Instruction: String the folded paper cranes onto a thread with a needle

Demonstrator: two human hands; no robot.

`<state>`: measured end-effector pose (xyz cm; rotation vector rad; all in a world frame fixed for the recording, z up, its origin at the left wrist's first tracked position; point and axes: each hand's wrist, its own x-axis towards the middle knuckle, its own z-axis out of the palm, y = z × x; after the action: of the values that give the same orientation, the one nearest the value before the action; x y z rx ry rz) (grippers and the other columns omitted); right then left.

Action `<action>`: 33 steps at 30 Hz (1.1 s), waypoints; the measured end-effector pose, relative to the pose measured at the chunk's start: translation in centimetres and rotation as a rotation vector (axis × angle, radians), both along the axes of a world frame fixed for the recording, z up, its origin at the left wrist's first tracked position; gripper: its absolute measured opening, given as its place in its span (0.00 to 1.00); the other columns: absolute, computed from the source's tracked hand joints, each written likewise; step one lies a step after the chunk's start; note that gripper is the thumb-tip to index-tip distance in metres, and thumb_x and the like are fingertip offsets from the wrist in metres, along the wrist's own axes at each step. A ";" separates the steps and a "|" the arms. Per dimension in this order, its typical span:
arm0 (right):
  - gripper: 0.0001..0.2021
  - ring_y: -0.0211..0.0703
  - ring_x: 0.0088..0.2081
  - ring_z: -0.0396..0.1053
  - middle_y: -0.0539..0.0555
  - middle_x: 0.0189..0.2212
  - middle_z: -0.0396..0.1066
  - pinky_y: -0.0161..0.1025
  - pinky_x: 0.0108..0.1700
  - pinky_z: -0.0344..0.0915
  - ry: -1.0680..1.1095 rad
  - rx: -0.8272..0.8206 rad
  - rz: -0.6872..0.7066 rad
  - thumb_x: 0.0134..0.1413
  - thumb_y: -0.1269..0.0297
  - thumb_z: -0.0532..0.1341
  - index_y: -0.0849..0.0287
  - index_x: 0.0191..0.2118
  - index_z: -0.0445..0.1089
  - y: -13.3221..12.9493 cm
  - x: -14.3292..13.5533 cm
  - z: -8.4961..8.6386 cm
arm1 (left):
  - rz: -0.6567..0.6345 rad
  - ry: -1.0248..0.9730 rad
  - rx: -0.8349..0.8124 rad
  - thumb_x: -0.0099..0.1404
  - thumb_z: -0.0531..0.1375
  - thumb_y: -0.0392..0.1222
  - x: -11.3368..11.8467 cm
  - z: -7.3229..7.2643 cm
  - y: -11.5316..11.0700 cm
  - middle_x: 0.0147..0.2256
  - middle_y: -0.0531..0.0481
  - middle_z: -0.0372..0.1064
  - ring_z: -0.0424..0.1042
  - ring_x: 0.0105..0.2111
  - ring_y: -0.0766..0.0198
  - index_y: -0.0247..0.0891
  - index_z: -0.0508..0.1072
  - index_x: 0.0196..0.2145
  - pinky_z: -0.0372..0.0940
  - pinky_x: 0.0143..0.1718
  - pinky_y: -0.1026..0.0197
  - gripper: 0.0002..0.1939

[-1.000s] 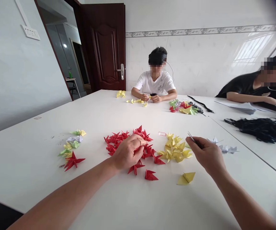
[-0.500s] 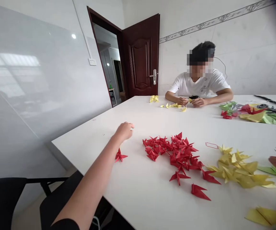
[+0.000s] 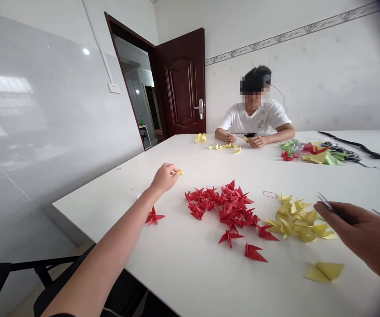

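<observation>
My left hand (image 3: 164, 178) is closed in a pinch over the left part of the white table. A small yellow folded paper piece (image 3: 180, 172) pokes out at its fingertips. On the right, my right hand (image 3: 358, 226) is wrapped around a pair of tweezers (image 3: 323, 200), whose thin tips point up and left. Close by that hand lies a pile of yellow folded papers (image 3: 304, 220). A heap of red origami cranes (image 3: 223, 204) spreads over the middle, between my hands. One single red crane (image 3: 155, 216) sits beside my left forearm.
Across the table (image 3: 163, 264) sits a person (image 3: 254, 116) handling small yellow folded pieces (image 3: 224, 146). Toward the back right are mixed colored papers (image 3: 315, 154) and a black strap (image 3: 355, 144). A yellow folded paper (image 3: 324, 271) lies near the front right. A dark chair (image 3: 41, 275) stands at lower left.
The view has turned to the right. My right hand with the tweezers has come further into view beside the yellow pile. A yellow piece now shows at my left fingertips.
</observation>
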<state>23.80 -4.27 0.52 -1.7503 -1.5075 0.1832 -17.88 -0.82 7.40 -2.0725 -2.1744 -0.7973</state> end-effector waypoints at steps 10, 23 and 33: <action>0.23 0.44 0.31 0.71 0.54 0.33 0.74 0.37 0.29 0.65 0.036 0.001 0.243 0.49 0.45 0.55 0.56 0.43 0.70 -3.3 -6.1 1.1 | -0.784 -0.512 0.325 0.57 0.55 0.30 12.4 -6.1 -4.1 0.32 0.47 0.69 0.71 0.33 0.65 0.36 0.66 0.27 0.67 0.28 0.67 0.04; 0.14 0.34 0.26 0.67 0.54 0.33 0.71 0.29 0.23 0.64 -0.141 0.099 0.680 0.59 0.59 0.53 0.57 0.47 0.69 -5.8 -8.7 1.0 | -0.932 -0.296 0.305 0.60 0.52 0.27 11.5 -6.8 -5.7 0.38 0.47 0.67 0.69 0.37 0.66 0.40 0.57 0.53 0.68 0.36 0.62 0.23; 0.13 0.33 0.25 0.67 0.53 0.32 0.71 0.28 0.22 0.64 -0.169 0.088 0.708 0.59 0.60 0.53 0.56 0.46 0.70 -6.0 -8.9 1.3 | -0.977 -0.233 0.304 0.61 0.52 0.28 11.6 -6.9 -6.3 0.36 0.48 0.68 0.67 0.35 0.65 0.42 0.54 0.56 0.67 0.33 0.63 0.27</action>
<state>14.88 -10.26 1.82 -1.1211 -2.1775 0.3227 -6.24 -7.12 0.51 -2.9018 -0.8627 -1.3483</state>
